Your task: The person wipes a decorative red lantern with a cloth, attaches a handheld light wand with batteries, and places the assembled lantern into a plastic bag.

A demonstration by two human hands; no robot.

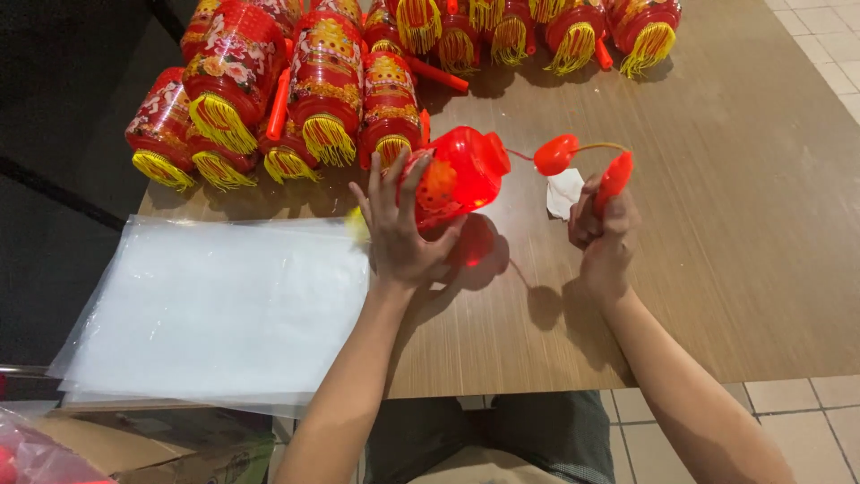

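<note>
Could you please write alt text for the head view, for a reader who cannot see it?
A person's left hand grips a glowing red lantern above a wooden table, while the right hand holds its red handle. More red lanterns with yellow tassels lie behind; clear plastic bags lie left.

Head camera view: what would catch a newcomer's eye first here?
The glowing red lantern mid-table, gripped by the left hand, while the right hand holds its red handle stick. Behind it, a heap of red lanterns with yellow tassels fills the table's far left, and a stack of clear plastic bags lies at the near left.
</note>
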